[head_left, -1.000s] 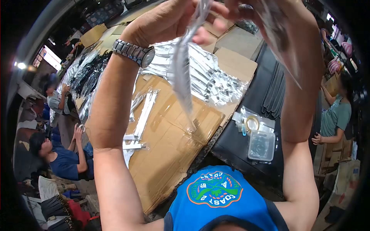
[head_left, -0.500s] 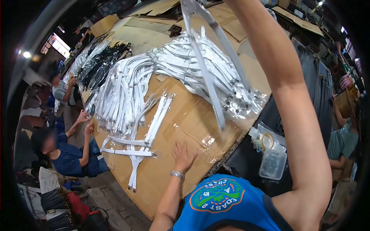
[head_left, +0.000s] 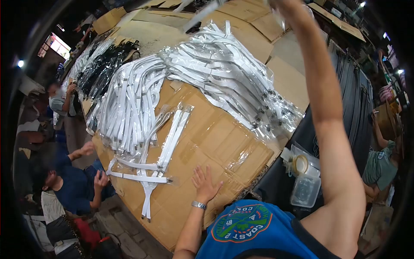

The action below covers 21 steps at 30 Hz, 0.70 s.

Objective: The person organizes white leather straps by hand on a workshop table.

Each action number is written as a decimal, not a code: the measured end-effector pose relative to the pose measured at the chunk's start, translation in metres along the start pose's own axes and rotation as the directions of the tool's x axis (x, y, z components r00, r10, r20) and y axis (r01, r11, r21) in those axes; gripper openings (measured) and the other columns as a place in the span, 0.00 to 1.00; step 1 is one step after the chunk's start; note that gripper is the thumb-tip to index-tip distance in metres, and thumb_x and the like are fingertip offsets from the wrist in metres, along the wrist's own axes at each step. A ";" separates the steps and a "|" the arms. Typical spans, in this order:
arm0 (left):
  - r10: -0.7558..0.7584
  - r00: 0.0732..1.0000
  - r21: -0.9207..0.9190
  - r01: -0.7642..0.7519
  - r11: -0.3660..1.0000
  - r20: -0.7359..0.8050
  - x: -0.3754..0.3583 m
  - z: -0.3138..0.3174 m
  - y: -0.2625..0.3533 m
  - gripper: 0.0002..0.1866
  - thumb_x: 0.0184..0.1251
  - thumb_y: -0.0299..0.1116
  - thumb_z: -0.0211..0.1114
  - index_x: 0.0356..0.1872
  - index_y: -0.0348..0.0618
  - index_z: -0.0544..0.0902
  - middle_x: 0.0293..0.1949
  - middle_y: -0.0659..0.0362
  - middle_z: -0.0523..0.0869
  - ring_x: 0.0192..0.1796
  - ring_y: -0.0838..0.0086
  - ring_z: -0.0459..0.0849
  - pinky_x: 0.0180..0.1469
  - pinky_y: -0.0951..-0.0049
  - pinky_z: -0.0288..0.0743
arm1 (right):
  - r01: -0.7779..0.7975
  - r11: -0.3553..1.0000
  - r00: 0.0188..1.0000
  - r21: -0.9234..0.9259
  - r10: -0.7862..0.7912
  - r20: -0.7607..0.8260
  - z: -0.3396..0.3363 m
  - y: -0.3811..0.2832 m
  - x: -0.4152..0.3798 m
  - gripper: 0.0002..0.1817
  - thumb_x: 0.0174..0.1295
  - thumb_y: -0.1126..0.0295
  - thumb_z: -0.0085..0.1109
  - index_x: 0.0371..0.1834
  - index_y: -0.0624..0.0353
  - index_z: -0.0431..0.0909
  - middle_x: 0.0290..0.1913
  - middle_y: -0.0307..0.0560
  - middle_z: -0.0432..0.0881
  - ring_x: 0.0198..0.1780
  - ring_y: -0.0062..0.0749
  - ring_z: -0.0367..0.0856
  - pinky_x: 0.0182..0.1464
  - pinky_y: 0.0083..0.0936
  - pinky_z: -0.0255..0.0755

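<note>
Left hand lies flat, fingers spread, palm down on the cardboard sheet that covers the surface; a metal wristwatch sits on that wrist. Right arm is raised high toward the top of the frame; the right hand is cut by the upper edge, so its grip cannot be told. A blurred bagged white strap streaks across the top of the view, just left of that hand; contact between the two is not clear. On the cardboard, left of the flat hand, a few bagged white straps lie loose, some crossed over one another. Behind them, two larger heaps of the same in clear plastic: one at left, one fanned out at centre. Farther back left, a pile of black straps. To the right of the cardboard, on a dark surface, a roll of tape rests beside a clear plastic box. Other people work along the left edge and one at far right.
</note>
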<state>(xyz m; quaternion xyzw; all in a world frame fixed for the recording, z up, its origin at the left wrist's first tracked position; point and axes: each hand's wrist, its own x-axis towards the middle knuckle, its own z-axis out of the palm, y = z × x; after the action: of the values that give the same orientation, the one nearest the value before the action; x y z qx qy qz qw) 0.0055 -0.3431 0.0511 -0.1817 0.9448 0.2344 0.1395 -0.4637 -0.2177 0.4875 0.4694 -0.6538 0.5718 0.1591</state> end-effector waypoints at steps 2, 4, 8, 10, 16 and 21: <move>0.007 1.000 0.000 -0.007 1.000 -0.002 0.000 0.002 -0.001 0.56 0.61 0.67 0.57 0.78 0.47 0.40 0.76 0.36 0.29 0.77 0.40 0.24 0.71 0.36 0.21 | -0.239 0.952 0.966 -0.190 0.252 0.048 0.002 0.096 -0.098 0.36 0.57 0.55 0.65 0.67 0.57 0.66 0.38 0.40 0.77 0.33 0.23 0.75 0.38 0.22 0.71; 0.012 1.000 0.009 -0.012 1.000 -0.018 0.000 0.005 -0.002 0.55 0.61 0.67 0.57 0.78 0.47 0.40 0.76 0.36 0.29 0.77 0.40 0.25 0.71 0.35 0.22 | -0.408 0.903 0.913 -0.133 0.407 -0.033 0.034 0.133 -0.188 0.32 0.56 0.66 0.65 0.65 0.52 0.66 0.32 0.36 0.71 0.25 0.19 0.67 0.27 0.19 0.65; 0.025 0.999 0.039 -0.024 0.999 -0.040 0.001 0.006 -0.004 0.55 0.61 0.67 0.57 0.79 0.48 0.40 0.76 0.36 0.29 0.78 0.39 0.26 0.71 0.32 0.25 | -0.761 0.618 0.628 -0.195 0.778 0.018 0.054 0.201 -0.295 0.35 0.55 0.66 0.65 0.67 0.57 0.63 0.34 0.47 0.80 0.38 0.31 0.78 0.44 0.30 0.73; 0.023 0.999 0.051 -0.021 0.998 -0.040 -0.001 0.006 -0.004 0.55 0.61 0.67 0.57 0.78 0.47 0.41 0.76 0.36 0.30 0.78 0.40 0.27 0.71 0.33 0.26 | -0.787 0.590 0.604 -0.183 0.796 -0.032 0.061 0.205 -0.310 0.35 0.54 0.66 0.65 0.67 0.55 0.63 0.30 0.47 0.80 0.37 0.31 0.78 0.44 0.31 0.73; 0.045 0.979 -0.060 -0.058 0.997 -0.201 -0.006 -0.023 -0.005 0.41 0.61 0.58 0.62 0.70 0.44 0.67 0.74 0.41 0.57 0.75 0.45 0.51 0.74 0.45 0.44 | -0.770 0.614 0.624 -0.174 0.782 0.001 0.050 0.222 -0.315 0.34 0.56 0.61 0.67 0.67 0.53 0.65 0.38 0.45 0.83 0.38 0.28 0.80 0.43 0.31 0.75; -0.207 0.872 -0.476 -0.033 0.879 -0.443 -0.015 -0.079 -0.043 0.20 0.64 0.41 0.63 0.53 0.40 0.79 0.56 0.47 0.79 0.56 0.55 0.79 0.58 0.61 0.73 | -0.744 0.658 0.659 -0.117 0.751 0.037 0.034 0.200 -0.286 0.28 0.58 0.65 0.62 0.62 0.62 0.72 0.43 0.42 0.80 0.43 0.24 0.76 0.46 0.23 0.69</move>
<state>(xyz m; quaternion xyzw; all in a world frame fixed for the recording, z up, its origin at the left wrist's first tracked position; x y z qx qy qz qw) 0.0226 -0.4133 0.1063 -0.3062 0.8547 0.3962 -0.1370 -0.4662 -0.1438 0.1447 0.1746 -0.8202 0.5364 -0.0953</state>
